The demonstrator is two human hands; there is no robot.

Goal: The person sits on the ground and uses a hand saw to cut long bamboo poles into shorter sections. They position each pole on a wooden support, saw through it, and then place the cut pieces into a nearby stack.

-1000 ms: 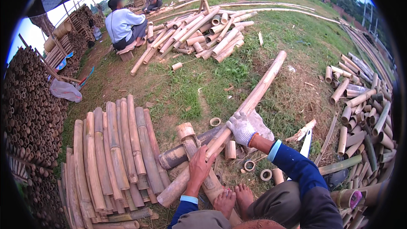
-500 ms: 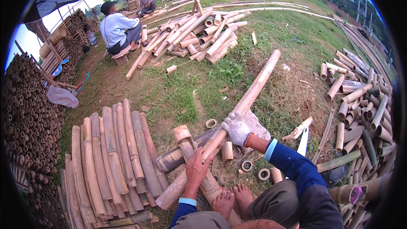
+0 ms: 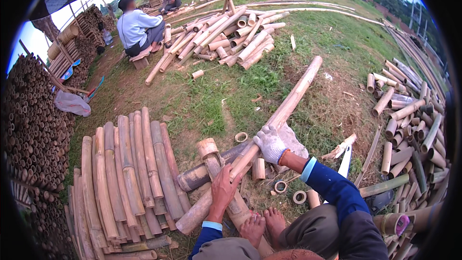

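Bamboo pole (image 3: 284, 110) runs from the grass at upper right down onto a short notched log (image 3: 219, 168), where I see the gloved right hand (image 3: 269, 143) wrapped around it, fingers curled closed. Left hand (image 3: 224, 190), bare, clasps the pole's lower end, which it hides; fingers together. Both feet (image 3: 263, 226) partly block the log's base.

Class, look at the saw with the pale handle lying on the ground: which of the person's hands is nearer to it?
Right. The gloved right hand grips the long bamboo pole just left of the saw. The bare left hand rests on the pole's near end, farther left.
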